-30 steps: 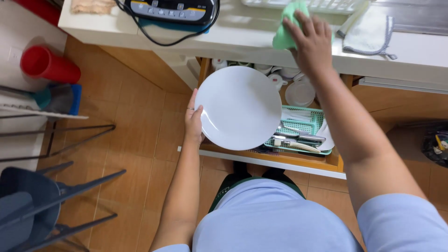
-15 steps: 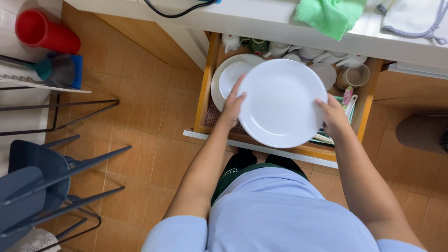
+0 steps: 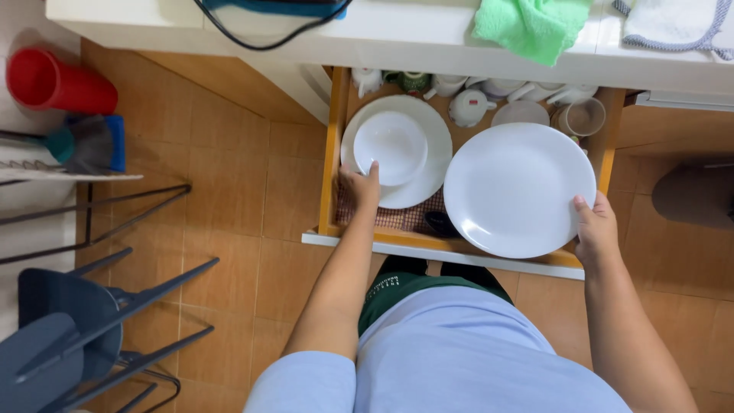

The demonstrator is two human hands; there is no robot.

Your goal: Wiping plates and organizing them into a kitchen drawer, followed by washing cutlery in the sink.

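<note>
We've got the big white dinner plate [image 3: 518,190] in our right hand [image 3: 596,229], right of centre in the frame, fingers curled around its right rim with the thumb on top, holding it flat over the right half of the open wooden drawer [image 3: 330,153]. Our left hand [image 3: 359,186] is down in the drawer's left half, fingers loosely bent and resting against the near edge of the plate stack [image 3: 428,164] there, not really gripping anything as far as we can tell; a smaller white plate [image 3: 390,147] sits on top of that stack. Behind it all, the back of the drawer is packed with white cups and a little teapot [image 3: 468,107], so it's tight up there, and a dark small thing [image 3: 443,223] sits on the checked liner between the stack and our plate. The white counter [image 3: 413,38] runs along the top with a green cloth [image 3: 531,27] hanging over its edge and a white cloth [image 3: 673,27] at upper right. The floor is tan tile, a red cup [image 3: 57,80] lies at upper left, and dark chair frames [image 3: 92,306] fill the lower left, well apart from us.
</note>
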